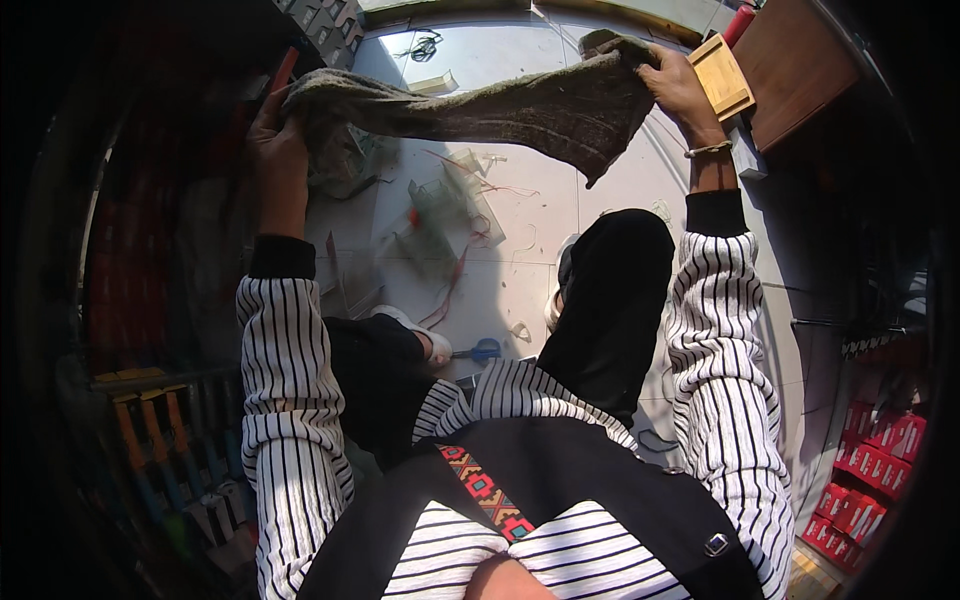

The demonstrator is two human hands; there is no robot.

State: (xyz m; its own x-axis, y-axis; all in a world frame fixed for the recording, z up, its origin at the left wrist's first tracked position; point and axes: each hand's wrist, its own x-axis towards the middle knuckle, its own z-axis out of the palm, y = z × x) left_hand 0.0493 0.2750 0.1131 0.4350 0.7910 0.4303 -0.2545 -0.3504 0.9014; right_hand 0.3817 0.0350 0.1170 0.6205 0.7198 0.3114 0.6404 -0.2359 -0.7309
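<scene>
A worn grey-brown cloth point(500, 108) hangs stretched between my two hands, well above the floor. My left hand point(277, 150) grips its bunched left end, with the fingers closed in the folds. At the other end, my right hand point(685, 92) pinches the cloth near its upper corner. The middle sags a little, and one pointed corner droops below my right hand. Both arms reach forward in striped sleeves with black cuffs.
Clear plastic wrappers point(440, 215) and red strips litter the tiled floor. Blue-handled scissors point(486, 349) lie by my left shoe point(425, 335). A yellow wooden block point(720, 77) is beside my right hand. Red packages point(870, 470) hang at right, tools point(165, 440) at left.
</scene>
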